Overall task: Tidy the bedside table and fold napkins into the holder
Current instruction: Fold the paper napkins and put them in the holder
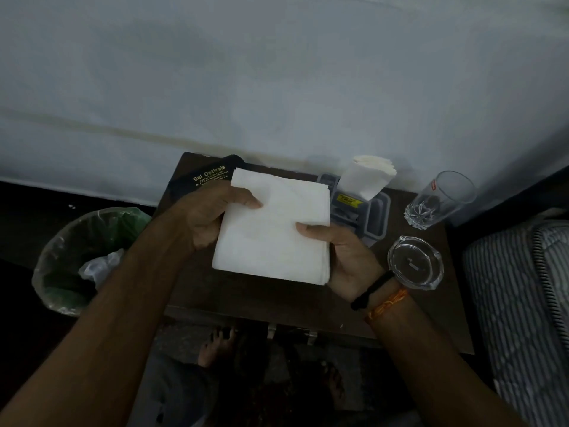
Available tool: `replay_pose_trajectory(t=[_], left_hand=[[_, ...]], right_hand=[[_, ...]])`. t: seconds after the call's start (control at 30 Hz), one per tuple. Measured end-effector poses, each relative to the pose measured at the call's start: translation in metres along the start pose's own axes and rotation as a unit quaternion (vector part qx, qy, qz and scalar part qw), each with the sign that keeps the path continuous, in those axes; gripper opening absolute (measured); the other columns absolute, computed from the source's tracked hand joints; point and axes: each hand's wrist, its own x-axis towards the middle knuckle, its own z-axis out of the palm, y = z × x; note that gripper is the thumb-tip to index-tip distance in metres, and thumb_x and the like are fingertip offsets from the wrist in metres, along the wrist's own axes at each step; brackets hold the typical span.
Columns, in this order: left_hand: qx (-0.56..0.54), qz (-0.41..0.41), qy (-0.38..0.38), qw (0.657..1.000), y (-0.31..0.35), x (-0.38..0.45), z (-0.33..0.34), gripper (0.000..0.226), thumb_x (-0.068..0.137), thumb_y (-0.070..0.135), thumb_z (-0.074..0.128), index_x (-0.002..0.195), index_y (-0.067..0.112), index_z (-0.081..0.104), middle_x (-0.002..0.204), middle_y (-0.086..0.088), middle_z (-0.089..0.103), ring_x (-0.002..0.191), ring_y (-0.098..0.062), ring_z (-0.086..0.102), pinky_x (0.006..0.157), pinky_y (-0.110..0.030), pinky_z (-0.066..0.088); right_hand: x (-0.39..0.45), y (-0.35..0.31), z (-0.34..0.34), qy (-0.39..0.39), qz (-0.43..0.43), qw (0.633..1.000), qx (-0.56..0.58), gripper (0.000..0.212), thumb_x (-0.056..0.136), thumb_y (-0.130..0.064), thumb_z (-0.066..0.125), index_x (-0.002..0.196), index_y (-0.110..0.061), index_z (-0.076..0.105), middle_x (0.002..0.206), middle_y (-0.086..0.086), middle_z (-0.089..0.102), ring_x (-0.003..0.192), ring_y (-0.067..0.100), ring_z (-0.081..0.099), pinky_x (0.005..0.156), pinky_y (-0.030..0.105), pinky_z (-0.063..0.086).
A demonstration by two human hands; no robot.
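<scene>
A white napkin point(274, 229), folded into a square, is held above the dark wooden bedside table point(246, 297). My left hand point(212, 211) grips its left edge with the thumb on top. My right hand point(348, 257) holds the right edge from below, thumb pressed on the napkin. Behind it, folded white napkins point(366, 177) stand upright in a holder point(357, 208) at the back of the table, near the wall.
A black spectacle case point(203, 180) lies at the table's back left. A drinking glass point(440, 198) and a glass ashtray point(415, 263) sit on the right. A lined bin point(86, 260) stands on the floor at left; a striped mattress point(520, 303) at right.
</scene>
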Motion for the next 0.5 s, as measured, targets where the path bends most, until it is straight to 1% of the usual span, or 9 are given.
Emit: replay_pose_trajectory(t=[0.07, 0.13, 0.2, 0.27, 0.33, 0.4, 0.5], left_hand=[[0.006, -0.007, -0.003, 1.000, -0.001, 0.001, 0.000, 0.031, 0.084, -0.003, 0.061, 0.113, 0.006, 0.068, 0.110, -0.014, 0.073, 0.098, -0.032, 0.070, 0.084, -0.045, 0.057], [0.016, -0.012, -0.013, 1.000, -0.003, 0.001, 0.001, 0.032, 0.084, -0.002, 0.062, 0.114, 0.006, 0.068, 0.109, -0.014, 0.073, 0.095, -0.031, 0.071, 0.077, -0.043, 0.059], [0.016, -0.013, -0.020, 1.000, -0.004, 0.001, 0.004, 0.031, 0.083, -0.001, 0.062, 0.112, 0.006, 0.068, 0.107, -0.014, 0.074, 0.087, -0.028, 0.073, 0.069, -0.039, 0.060], [0.012, -0.007, -0.023, 1.000, -0.005, 0.002, 0.006, 0.031, 0.082, -0.002, 0.063, 0.112, 0.005, 0.069, 0.106, -0.014, 0.074, 0.082, -0.026, 0.074, 0.063, -0.035, 0.060], [0.013, 0.004, -0.023, 1.000, -0.006, 0.003, 0.007, 0.033, 0.081, -0.002, 0.063, 0.113, 0.004, 0.068, 0.106, -0.015, 0.074, 0.080, -0.025, 0.073, 0.063, -0.035, 0.059], [0.020, 0.014, -0.020, 0.999, -0.006, 0.003, 0.007, 0.034, 0.080, -0.002, 0.064, 0.114, 0.004, 0.068, 0.108, -0.016, 0.073, 0.083, -0.027, 0.073, 0.067, -0.036, 0.059], [0.008, 0.019, -0.037, 0.999, -0.005, 0.002, 0.009, 0.034, 0.082, -0.002, 0.062, 0.115, 0.005, 0.067, 0.109, -0.016, 0.073, 0.084, -0.028, 0.073, 0.067, -0.037, 0.060]], right_hand=[[0.002, 0.000, -0.002, 0.008, -0.009, 1.000, -0.006, 0.053, 0.085, -0.007, 0.067, 0.136, -0.009, 0.055, 0.134, 0.014, 0.062, 0.125, 0.033, 0.057, 0.106, 0.056, 0.043], [0.001, -0.004, -0.003, 0.000, -0.007, 1.000, -0.016, 0.053, 0.085, -0.006, 0.067, 0.137, -0.010, 0.055, 0.135, 0.015, 0.060, 0.126, 0.034, 0.056, 0.106, 0.057, 0.043], [-0.001, -0.009, -0.003, -0.009, 0.008, 0.999, -0.043, 0.055, 0.084, -0.005, 0.067, 0.136, -0.012, 0.055, 0.134, 0.015, 0.061, 0.124, 0.036, 0.057, 0.102, 0.058, 0.046], [-0.003, -0.013, -0.005, -0.008, 0.026, 0.998, -0.056, 0.054, 0.082, -0.003, 0.067, 0.135, -0.012, 0.056, 0.132, 0.015, 0.063, 0.122, 0.037, 0.059, 0.097, 0.056, 0.050], [-0.004, -0.017, -0.006, 0.007, 0.034, 0.998, -0.056, 0.054, 0.080, -0.001, 0.067, 0.133, -0.011, 0.059, 0.130, 0.015, 0.064, 0.121, 0.038, 0.059, 0.096, 0.055, 0.051], [-0.005, -0.021, -0.007, 0.026, 0.039, 0.997, -0.056, 0.052, 0.080, 0.000, 0.065, 0.131, -0.011, 0.060, 0.129, 0.015, 0.065, 0.120, 0.038, 0.060, 0.095, 0.054, 0.052], [-0.008, -0.025, -0.007, 0.031, 0.040, 0.998, -0.040, 0.048, 0.084, 0.000, 0.061, 0.130, -0.012, 0.061, 0.128, 0.015, 0.065, 0.114, 0.035, 0.063, 0.089, 0.050, 0.056]])
